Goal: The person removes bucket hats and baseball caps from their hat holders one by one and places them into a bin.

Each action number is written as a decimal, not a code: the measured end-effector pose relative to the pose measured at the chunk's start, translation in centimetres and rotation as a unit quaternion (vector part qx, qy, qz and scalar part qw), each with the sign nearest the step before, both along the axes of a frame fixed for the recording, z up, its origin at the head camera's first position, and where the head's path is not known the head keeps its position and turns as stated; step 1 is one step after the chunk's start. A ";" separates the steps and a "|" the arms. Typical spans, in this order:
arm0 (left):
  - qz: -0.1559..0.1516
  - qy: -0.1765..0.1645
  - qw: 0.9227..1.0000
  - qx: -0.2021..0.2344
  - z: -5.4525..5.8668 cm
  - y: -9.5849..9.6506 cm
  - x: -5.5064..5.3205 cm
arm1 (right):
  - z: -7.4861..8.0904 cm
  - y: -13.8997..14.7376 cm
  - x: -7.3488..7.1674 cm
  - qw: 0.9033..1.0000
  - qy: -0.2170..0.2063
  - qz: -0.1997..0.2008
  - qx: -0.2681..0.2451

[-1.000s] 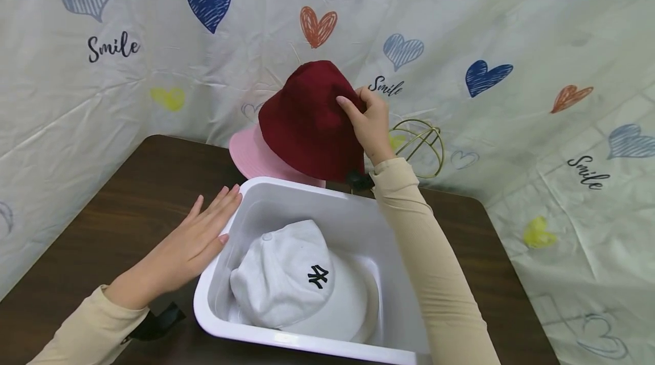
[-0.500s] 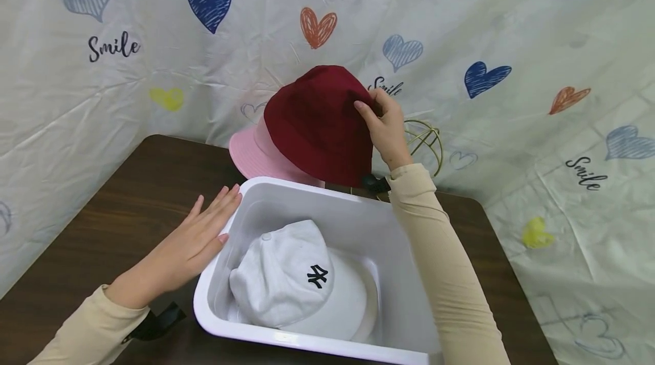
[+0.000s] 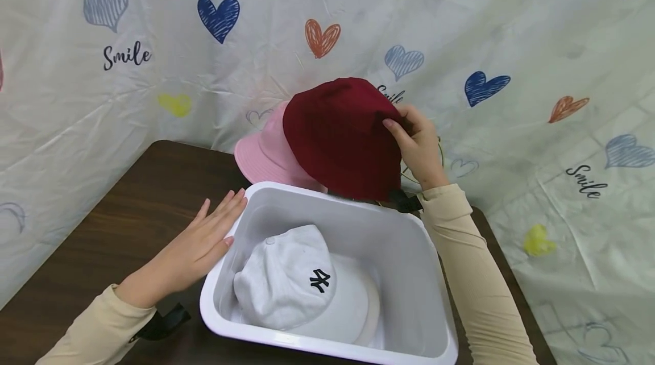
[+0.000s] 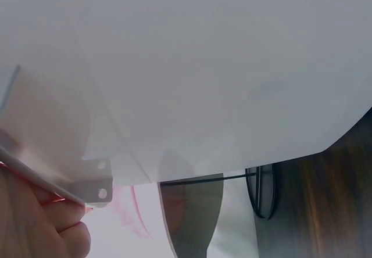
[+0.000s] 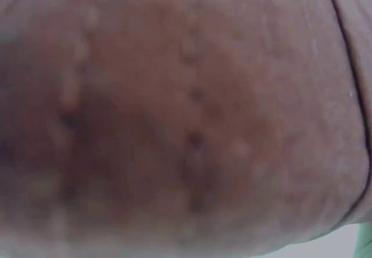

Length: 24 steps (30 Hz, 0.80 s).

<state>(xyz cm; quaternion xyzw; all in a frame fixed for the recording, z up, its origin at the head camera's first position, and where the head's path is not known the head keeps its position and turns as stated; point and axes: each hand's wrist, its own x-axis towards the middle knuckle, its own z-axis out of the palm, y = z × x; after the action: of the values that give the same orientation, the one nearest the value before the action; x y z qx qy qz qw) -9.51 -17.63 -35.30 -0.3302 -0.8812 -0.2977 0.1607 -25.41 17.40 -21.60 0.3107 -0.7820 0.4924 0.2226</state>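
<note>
My right hand pinches the crown of a dark red bucket hat between thumb and fingers, behind the far rim of a white plastic tub. The hat's reddish cloth fills the right wrist view, close and blurred. Behind it, a pink bucket hat is partly hidden. Inside the tub lies a white baseball cap with a dark logo, its brim over another pale edge. My left hand rests on the tub's left rim with straight fingers; the tub's outer wall fills most of the left wrist view.
A dark wooden table lies under the tub. Thin gold wire shows beside the right hand, mostly hidden. A white curtain with printed hearts hangs behind the table. Black loops appear near the tub in the left wrist view.
My right hand has drawn the red hat rightward and a little lower, uncovering more of the pink hat and covering most of the gold wire. The left hand stays on the rim; the view has shifted slightly.
</note>
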 end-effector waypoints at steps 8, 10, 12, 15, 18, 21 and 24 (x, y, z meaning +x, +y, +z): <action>0.002 -0.011 1.000 -0.003 0.0 0.1 0.1 | 0.0 1.5 1.4 0.999 -0.017 0.030 0.015; 0.002 -0.014 1.000 -0.005 0.0 0.1 0.1 | 0.1 1.5 1.7 0.999 -0.041 0.029 0.012; 0.004 -0.016 1.000 -0.005 0.0 0.0 0.0 | 0.4 1.3 1.9 0.997 -0.072 0.024 0.009; 0.003 -0.019 1.000 -0.007 0.1 -0.1 -0.1 | 0.8 0.9 2.3 0.992 -0.122 0.007 0.011; 0.001 -0.021 1.000 -0.011 0.2 -0.1 -0.3 | 1.5 0.2 2.6 0.986 -0.163 -0.027 0.025; -0.002 -0.024 1.000 -0.015 0.3 0.0 -0.4 | 2.2 -0.7 2.7 0.980 -0.176 -0.069 0.067; -0.001 -0.026 1.000 -0.015 0.3 -0.1 -0.3 | 2.8 -1.7 2.5 0.975 -0.177 -0.090 0.101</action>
<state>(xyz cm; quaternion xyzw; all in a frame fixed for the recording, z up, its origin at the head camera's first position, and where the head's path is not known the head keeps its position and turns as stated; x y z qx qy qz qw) -9.79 -17.69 -35.00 -0.3256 -0.8890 -0.2933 0.1325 -22.89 15.65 -18.79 0.1677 -0.8795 0.4358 0.0919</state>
